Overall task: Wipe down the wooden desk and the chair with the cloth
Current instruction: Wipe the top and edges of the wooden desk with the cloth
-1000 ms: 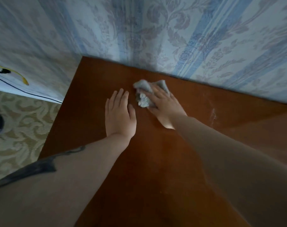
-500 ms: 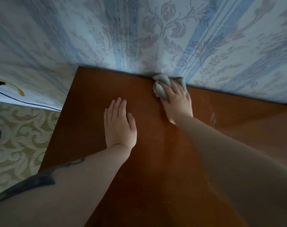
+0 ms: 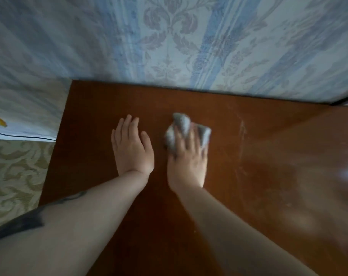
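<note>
On the wooden surface [image 3: 85, 156], the right hand [image 3: 186, 162] presses a crumpled grey cloth [image 3: 181, 128] under its fingers; the left hand [image 3: 132, 148] lies flat, empty.

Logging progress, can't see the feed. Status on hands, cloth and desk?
Right hand pressing grey cloth onto wooden desk. Left hand flat on desk, empty. Pale smears right of cloth. No obstructions visible.

Right hand [image 3: 187, 162] and cloth [image 3: 181, 130] now off the wall [image 3: 169, 46], back mid-table [image 3: 248, 196], just beside left hand [image 3: 132, 148].
</note>
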`<state>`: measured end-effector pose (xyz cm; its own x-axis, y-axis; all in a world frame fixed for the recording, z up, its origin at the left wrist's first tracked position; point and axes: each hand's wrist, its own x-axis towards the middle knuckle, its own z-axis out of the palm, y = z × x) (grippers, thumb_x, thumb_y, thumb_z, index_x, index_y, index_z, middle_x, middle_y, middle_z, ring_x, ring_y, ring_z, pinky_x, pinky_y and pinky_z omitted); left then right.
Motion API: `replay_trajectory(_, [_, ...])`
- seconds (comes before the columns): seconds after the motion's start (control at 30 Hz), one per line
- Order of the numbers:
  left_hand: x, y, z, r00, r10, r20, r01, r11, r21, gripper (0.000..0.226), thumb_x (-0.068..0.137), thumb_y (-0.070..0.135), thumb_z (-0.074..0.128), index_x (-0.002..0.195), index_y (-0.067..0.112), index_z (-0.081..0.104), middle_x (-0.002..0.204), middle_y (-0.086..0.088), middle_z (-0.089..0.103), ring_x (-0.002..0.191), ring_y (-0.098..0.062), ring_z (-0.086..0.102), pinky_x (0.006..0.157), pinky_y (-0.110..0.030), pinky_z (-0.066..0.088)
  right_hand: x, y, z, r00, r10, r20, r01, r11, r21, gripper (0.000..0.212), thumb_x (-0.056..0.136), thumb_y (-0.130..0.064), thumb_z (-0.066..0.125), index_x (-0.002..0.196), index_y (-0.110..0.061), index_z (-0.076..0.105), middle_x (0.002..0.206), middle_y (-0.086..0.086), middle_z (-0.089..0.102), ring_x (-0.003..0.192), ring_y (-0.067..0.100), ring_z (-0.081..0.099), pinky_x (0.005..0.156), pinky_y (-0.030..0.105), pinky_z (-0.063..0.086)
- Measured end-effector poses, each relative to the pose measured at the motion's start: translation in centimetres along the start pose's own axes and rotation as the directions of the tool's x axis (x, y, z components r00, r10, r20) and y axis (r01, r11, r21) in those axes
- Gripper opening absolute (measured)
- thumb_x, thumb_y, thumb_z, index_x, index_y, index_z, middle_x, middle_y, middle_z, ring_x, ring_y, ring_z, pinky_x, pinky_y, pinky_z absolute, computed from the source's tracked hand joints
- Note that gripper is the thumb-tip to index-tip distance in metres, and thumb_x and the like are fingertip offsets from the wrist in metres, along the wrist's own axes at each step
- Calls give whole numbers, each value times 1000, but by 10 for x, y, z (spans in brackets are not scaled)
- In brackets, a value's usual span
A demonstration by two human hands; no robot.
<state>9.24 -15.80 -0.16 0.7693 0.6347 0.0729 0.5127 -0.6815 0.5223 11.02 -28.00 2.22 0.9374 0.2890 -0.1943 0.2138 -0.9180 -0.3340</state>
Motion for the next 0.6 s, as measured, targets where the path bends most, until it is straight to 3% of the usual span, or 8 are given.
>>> replay_trajectory(0.13, [-2,1,-5,1000,7,-13,-8,996,-88,41,98,15,41,137,10,50,147,-8,45,142,-24,31,120,-44,15,7,11,-9,898,-396,193,411,911,-42,58,102,-41,34,154,-39,10,163,-10,-9,147,7,-16,121,38,-7])
replay_trajectory(0.17, [-5,1,-7,998,55,-18,-57,992,-115,40,97,13,43,136,9,51,146,-8,46,141,-24,32,120,-44,15,14,26,-14,924,-342,170,353,935,-36,58,102,-41,36,154,-40,11,163,-10,-6,147,6,-13,121,38,-5])
replay_trajectory(0.23, [-13,5,-11,989,144,-14,-145,978,-147,40,95,8,48,134,9,53,146,-8,46,141,-24,33,120,-42,13,10,53,-20,1000,-17,-5,17,999,44,56,102,-40,37,153,-39,15,163,-9,-1,148,8,-9,122,37,-2])
replay_trajectory(0.3, [-23,17,-9,990,143,2,-140,973,-182,40,94,7,49,134,10,53,147,-6,45,142,-22,32,120,-40,11,-16,57,-17,970,226,-86,-221,973,63,56,102,-40,35,154,-37,13,163,-7,-6,148,10,-12,122,38,-4])
replay_trajectory(0.37, [-37,34,-1,991,128,27,-116,956,-269,41,93,10,46,133,10,54,147,-7,45,141,-23,32,120,-45,14,-40,43,-11,989,149,-11,-149,989,12,61,102,-37,36,155,-36,5,163,-5,-10,146,11,-20,121,41,-7])
replay_trajectory(0.47, [-53,53,13,989,116,94,-69,915,-397,46,92,18,40,136,10,51,147,-8,44,140,-23,33,114,-52,27,-31,44,-19,938,-301,171,315,948,-55,63,102,-34,34,155,-34,-1,162,-6,-14,144,9,-25,120,41,-10])
replay_trajectory(0.5, [-56,55,17,990,112,91,-68,919,-387,47,93,19,40,138,10,49,147,-8,45,139,-23,35,113,-53,30,-19,53,-25,911,-356,205,374,926,-53,61,103,-34,34,155,-34,1,162,-8,-12,145,8,-22,121,40,-9])
replay_trajectory(0.6, [-58,57,22,991,122,46,-104,950,-294,45,97,19,38,140,10,47,146,-9,46,139,-24,37,114,-51,29,-7,85,-32,998,-28,52,26,999,44,58,103,-37,37,154,-40,11,163,-8,0,148,9,-9,122,42,2])
